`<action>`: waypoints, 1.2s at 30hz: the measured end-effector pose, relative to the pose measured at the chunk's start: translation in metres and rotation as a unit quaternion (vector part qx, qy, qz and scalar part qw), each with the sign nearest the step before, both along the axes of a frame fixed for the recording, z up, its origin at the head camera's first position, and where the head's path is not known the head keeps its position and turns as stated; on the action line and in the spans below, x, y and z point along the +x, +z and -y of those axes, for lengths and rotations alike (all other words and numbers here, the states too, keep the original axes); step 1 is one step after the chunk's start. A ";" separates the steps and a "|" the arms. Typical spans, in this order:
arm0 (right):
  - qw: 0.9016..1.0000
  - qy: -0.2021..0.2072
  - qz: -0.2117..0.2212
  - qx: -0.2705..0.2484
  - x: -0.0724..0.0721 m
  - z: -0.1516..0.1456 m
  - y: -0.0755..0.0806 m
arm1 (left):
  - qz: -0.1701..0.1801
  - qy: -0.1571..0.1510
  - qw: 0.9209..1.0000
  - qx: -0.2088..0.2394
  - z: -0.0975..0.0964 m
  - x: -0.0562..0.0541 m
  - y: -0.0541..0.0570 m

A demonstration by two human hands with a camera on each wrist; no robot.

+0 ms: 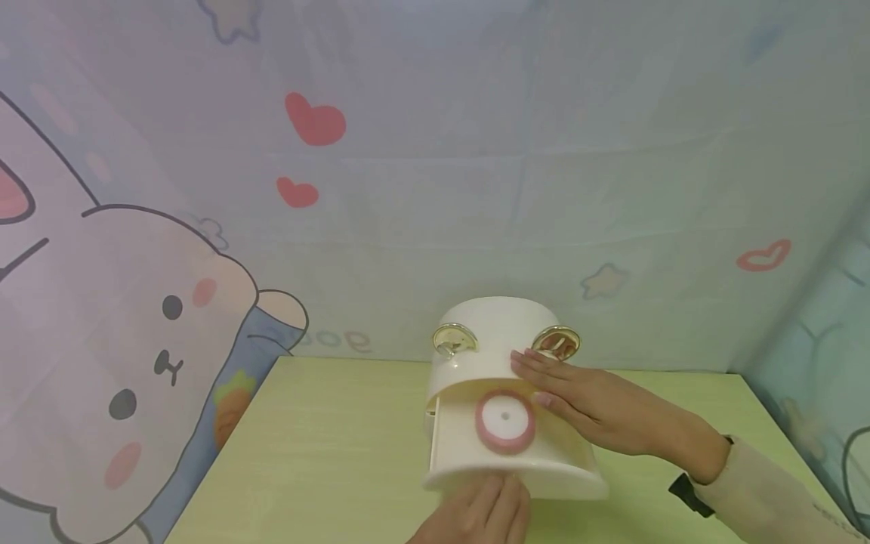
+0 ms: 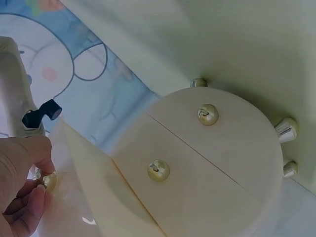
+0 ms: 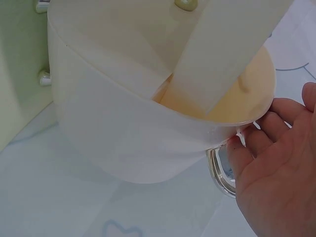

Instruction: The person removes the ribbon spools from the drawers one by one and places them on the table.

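Observation:
A rounded white storage box (image 1: 499, 321) stands on the table, its top drawer (image 1: 571, 482) pulled out towards me. Inside that drawer lies a round white disc with a pink rim (image 1: 505, 418). My left hand (image 1: 479, 512) is at the drawer front, thumb and fingers pinching its gold knob (image 2: 50, 181) in the left wrist view. Flat on the box's top right side rests my right hand (image 1: 598, 404), fingers extended. Its fingertips (image 3: 236, 144) touch the box rim beside a gold-rimmed, ear-like ring (image 3: 219, 173) in the right wrist view.
Below the pulled drawer, two more fronts carry gold knobs (image 2: 158, 170), and short gold legs (image 2: 286, 130) support the box. A second ear-like ring (image 1: 454, 338) sits at the top left. Behind the pale green table (image 1: 326, 446) hangs a printed cloth (image 1: 421, 189).

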State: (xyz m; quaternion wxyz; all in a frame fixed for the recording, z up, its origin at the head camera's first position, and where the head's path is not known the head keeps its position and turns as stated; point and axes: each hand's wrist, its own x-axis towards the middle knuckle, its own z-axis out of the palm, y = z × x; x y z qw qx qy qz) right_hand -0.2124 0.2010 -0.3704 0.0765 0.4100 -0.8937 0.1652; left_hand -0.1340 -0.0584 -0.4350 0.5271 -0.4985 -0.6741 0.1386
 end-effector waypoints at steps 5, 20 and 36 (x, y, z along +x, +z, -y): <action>1.000 -0.001 0.002 0.000 0.001 0.000 0.000 | -0.013 -0.005 1.000 0.013 -0.002 0.003 -0.001; 1.000 0.000 -0.002 -0.001 0.003 0.000 0.000 | 0.008 -0.013 0.999 0.039 -0.005 0.016 -0.010; 1.000 -0.001 0.006 -0.004 0.004 0.002 -0.002 | 0.043 -0.003 0.998 0.044 -0.003 0.023 -0.016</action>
